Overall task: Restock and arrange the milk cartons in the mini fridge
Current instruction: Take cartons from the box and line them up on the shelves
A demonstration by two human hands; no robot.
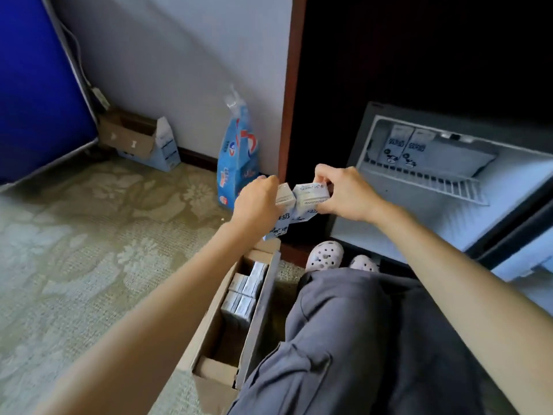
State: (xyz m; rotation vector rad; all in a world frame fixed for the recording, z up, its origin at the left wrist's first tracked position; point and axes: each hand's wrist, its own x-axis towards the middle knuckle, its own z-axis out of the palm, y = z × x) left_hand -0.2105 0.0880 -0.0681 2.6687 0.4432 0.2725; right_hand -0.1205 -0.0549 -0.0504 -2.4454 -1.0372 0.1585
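Lighting: soft daylight, even on the carpet (89, 235) and far wall (179, 70). Cabinet recess (419, 49) above the mini fridge (425, 205): near black, detail lost. Fridge interior: pale, mildly bright. Shadows: diffuse, beneath the forearms and inside the cardboard box (209, 348). Sharpness: overall soft; print on cartons unreadable. Distortion: wide-angle bending at the edges, forearms stretched near.

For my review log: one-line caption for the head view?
Left hand and right hand each hold a milk carton before the open mini fridge.
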